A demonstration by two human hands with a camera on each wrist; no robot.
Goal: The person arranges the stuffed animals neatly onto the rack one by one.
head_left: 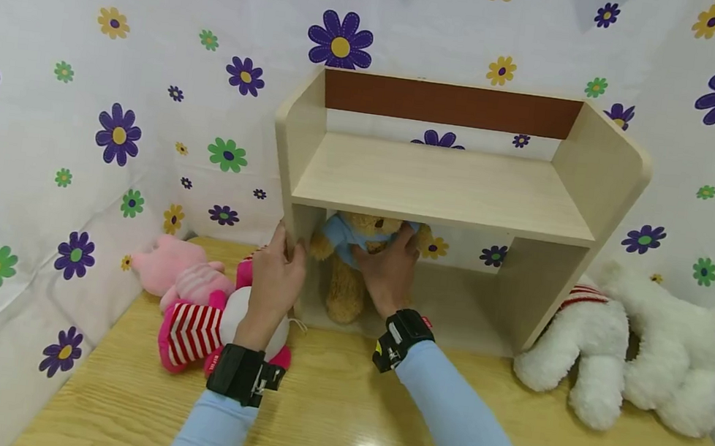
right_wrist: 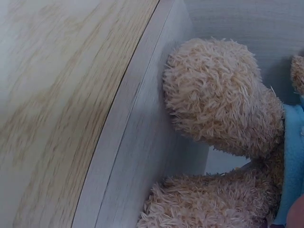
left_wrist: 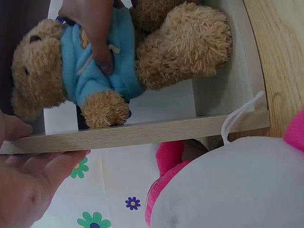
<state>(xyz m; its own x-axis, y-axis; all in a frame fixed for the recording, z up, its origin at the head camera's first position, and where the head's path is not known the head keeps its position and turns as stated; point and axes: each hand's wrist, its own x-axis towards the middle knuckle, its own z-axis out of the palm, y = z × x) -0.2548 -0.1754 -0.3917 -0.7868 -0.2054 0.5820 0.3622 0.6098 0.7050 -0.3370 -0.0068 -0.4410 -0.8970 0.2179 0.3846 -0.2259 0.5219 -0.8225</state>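
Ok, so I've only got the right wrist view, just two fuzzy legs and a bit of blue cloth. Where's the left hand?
Observer: The left hand grips the left side board of the shelf.

Operator: And whose legs am I seeing?

Observer: A teddy bear's; its head shows in the left wrist view.

Operator: Anything on the table, right of the shelf?

Observer: Yes, white fluffy toys lie there, outside its right side.
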